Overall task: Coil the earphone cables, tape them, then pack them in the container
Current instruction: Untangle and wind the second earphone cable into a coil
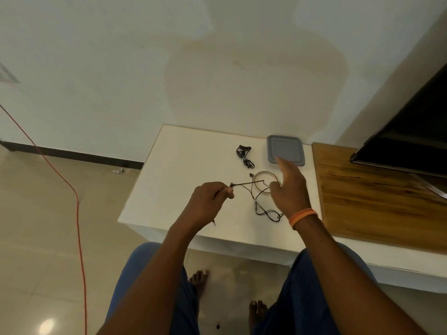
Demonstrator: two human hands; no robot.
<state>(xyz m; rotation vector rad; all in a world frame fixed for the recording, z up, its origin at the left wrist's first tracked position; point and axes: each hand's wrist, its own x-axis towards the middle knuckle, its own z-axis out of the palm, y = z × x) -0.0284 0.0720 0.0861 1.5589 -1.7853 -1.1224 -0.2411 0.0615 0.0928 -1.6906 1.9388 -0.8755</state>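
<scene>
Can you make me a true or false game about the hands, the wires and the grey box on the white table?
1. The left hand pinches a loose earphone cable. True.
2. The grey container is open. False: its lid is on.
3. A bundled earphone lies left of the container. True.
4. The right hand holds scissors. False: it is open, over the tape roll.
5. The orange band is on the left wrist. False: right wrist.

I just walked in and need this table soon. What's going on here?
A person seated at the white table is tidying earphones. The left hand pinches one end of a loose earphone cable, which trails uncoiled across the table. The right hand is open above the tape roll. One coiled earphone bundle already lies near the grey container, whose lid is on. Nothing is visibly packed yet.
</scene>
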